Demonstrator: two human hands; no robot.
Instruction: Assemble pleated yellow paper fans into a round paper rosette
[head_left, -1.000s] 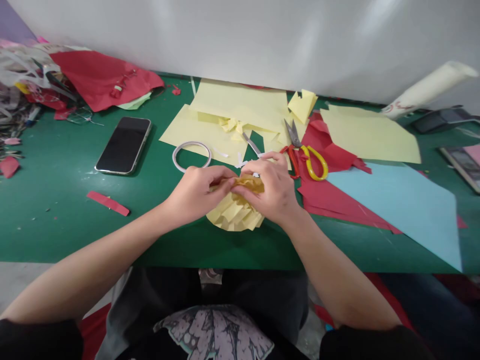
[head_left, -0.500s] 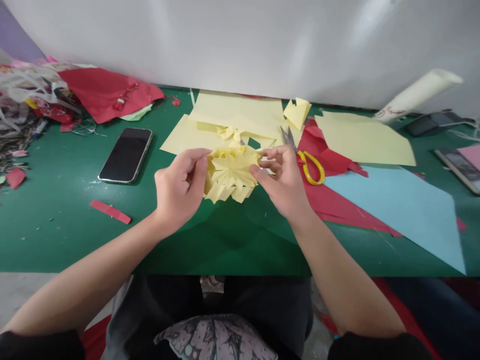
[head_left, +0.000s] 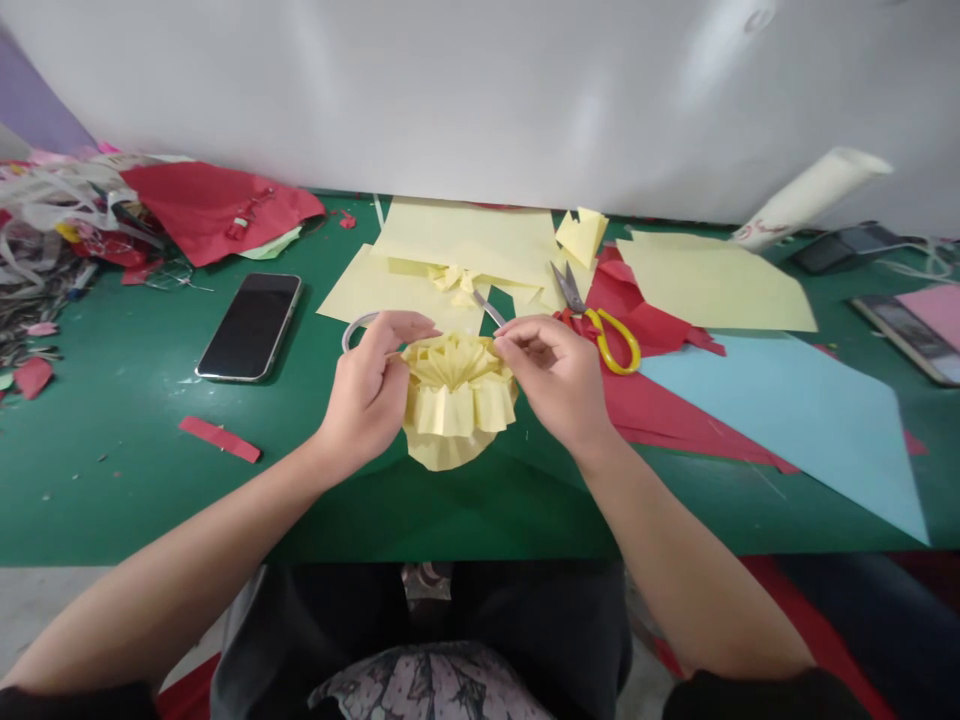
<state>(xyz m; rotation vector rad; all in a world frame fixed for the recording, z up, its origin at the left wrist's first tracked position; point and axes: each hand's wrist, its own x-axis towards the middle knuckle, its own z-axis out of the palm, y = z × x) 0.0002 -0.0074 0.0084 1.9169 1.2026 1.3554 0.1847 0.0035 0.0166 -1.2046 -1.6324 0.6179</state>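
Between my two hands is a pleated yellow paper flower [head_left: 459, 400], its folded layers fanned out above a smooth rounded base. My left hand [head_left: 375, 385] grips its left edge, thumb toward me and fingers behind. At the flower's upper right rim, my right hand [head_left: 559, 380] pinches the paper with thumb and fingertips. Behind the hands lie yellow paper sheets [head_left: 465, 232] with small crumpled yellow scraps [head_left: 452, 280] on them. A grey ring-shaped handle [head_left: 358, 328] shows behind my left hand, and a metal blade [head_left: 489, 308] pokes out near my right fingertips.
Yellow-handled scissors [head_left: 616, 342] lie on red paper [head_left: 660, 415] at the right, beside a light blue sheet [head_left: 795, 410]. A black phone [head_left: 251, 328] and a red strip [head_left: 220, 439] lie left. Tangled scraps [head_left: 45, 240] fill the far left; a white paper roll [head_left: 814, 200] leans back right.
The flower has tilted, so its pleated side and rounded base now face me. It sits slightly lower, and both hands have shifted their hold. The grey handle has come into view.
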